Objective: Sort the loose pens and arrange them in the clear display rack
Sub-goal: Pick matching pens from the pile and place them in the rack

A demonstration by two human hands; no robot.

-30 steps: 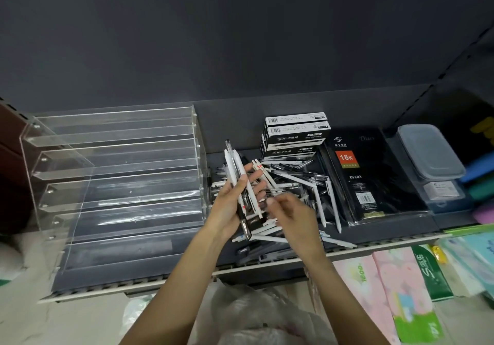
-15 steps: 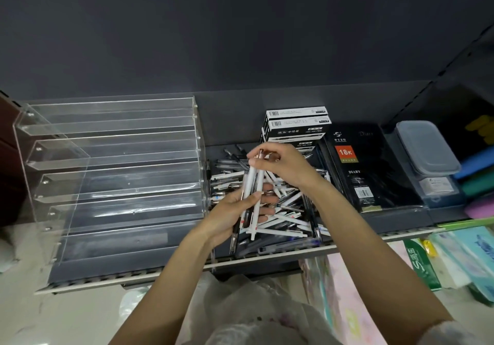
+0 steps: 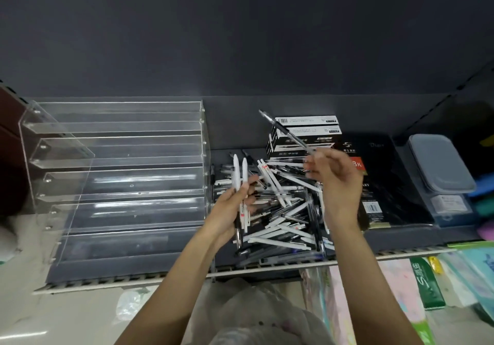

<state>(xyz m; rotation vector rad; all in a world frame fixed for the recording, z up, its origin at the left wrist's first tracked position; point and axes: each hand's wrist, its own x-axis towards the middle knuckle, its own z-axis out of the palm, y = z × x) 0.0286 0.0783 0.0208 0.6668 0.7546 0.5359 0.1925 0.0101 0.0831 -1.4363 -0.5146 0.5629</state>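
A heap of loose white and black pens (image 3: pixel 283 219) lies on the dark shelf between my arms. My left hand (image 3: pixel 235 211) grips a small bunch of white pens (image 3: pixel 239 176) that stand upright above the heap's left side. My right hand (image 3: pixel 336 181) pinches one black pen (image 3: pixel 286 132) by its lower end, raised and slanting up to the left over the heap. The clear tiered display rack (image 3: pixel 120 184) stands to the left of the heap, and I see no pens in its tiers.
Stacked black-and-white pen boxes (image 3: pixel 304 136) sit behind the heap. A black diary (image 3: pixel 387 184) lies to its right, then a grey lidded plastic box (image 3: pixel 438 168). Tissue packs (image 3: pixel 427 286) fill the lower shelf at right. A plastic bag (image 3: pixel 256 315) hangs below the shelf edge.
My right hand has left the bunch in my left hand, moved right and lifted a single black pen above the heap. My left hand keeps the white pens upright.
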